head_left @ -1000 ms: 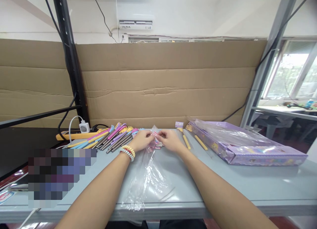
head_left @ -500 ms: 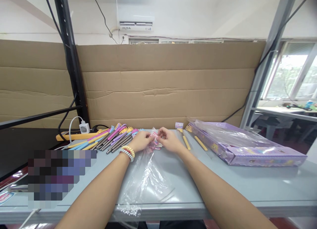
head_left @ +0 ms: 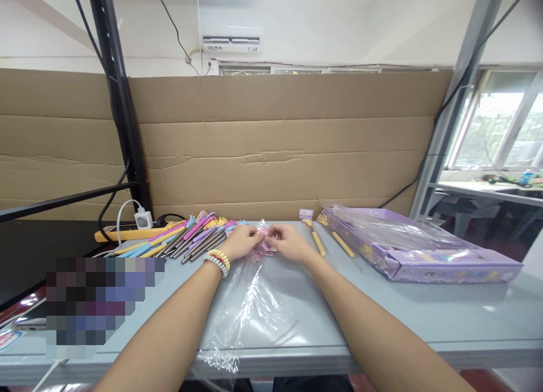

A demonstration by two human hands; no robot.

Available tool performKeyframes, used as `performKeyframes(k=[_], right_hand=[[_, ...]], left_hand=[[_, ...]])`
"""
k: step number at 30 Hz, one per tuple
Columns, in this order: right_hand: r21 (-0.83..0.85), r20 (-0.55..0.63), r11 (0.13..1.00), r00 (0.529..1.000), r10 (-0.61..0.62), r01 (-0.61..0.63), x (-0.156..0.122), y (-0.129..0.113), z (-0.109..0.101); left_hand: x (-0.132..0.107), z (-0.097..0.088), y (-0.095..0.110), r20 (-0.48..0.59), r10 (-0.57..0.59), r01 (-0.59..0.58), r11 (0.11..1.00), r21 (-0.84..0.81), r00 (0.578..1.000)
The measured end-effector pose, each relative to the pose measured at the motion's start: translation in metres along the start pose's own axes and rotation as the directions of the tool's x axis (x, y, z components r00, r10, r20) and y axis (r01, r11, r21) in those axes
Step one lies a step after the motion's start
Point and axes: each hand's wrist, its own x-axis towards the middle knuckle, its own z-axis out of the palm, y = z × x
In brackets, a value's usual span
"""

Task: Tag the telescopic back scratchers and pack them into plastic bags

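At the middle of the table, both hands meet over a small bunch of pink printed cards (head_left: 266, 249) inside or on a clear plastic bag (head_left: 254, 301). My left hand (head_left: 241, 242), with coiled bands at its wrist, is closed on the cards from the left. From the right, my right hand (head_left: 289, 243) pinches at the same bunch, its fingertips close to the left ones. The bag spreads toward me over the table's front edge. Left of my hands lies a pile of colourful back scratchers (head_left: 201, 233) with metal shafts.
Two yellow back scratchers lie to the right, one with a card (head_left: 306, 214) at its head, the other plain (head_left: 339, 237). Beyond them sits a purple box (head_left: 449, 265) covered in clear film. A charger (head_left: 143, 218) on a yellow power strip stands back left, near a black post (head_left: 123, 115).
My right hand's fingers have shifted slightly left and down over the pink cards, closer to my left fingertips. The left hand stays nearly in place.
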Motion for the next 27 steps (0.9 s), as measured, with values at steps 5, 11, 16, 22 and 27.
performKeyframes(k=[5,11,16,22,27], right_hand=[[0.008,0.014,1.000,1.000,0.004,-0.004,-0.0016,-0.0008,0.0011],[0.005,0.037,1.000,0.999,0.008,-0.009,-0.0011,0.0008,0.0024],[0.007,0.032,1.000,0.999,0.010,-0.010,-0.0001,0.0025,0.0030],[0.027,0.047,0.999,0.999,0.023,-0.024,-0.0012,0.0003,0.0017],[0.027,0.048,0.999,0.998,0.027,-0.028,-0.0021,-0.0023,0.0008]], left_hand=[[-0.0029,0.0012,0.0034,0.127,-0.109,0.128,0.979,-0.158,0.986],[-0.0044,0.0004,0.0084,0.134,-0.109,0.128,0.981,-0.144,0.985],[-0.0034,0.0007,0.0060,0.140,-0.103,0.123,0.982,-0.143,0.985],[-0.0018,0.0014,0.0034,0.149,-0.098,0.121,0.981,-0.154,0.984],[-0.0014,0.0015,0.0029,0.147,-0.104,0.126,0.981,-0.148,0.984]])
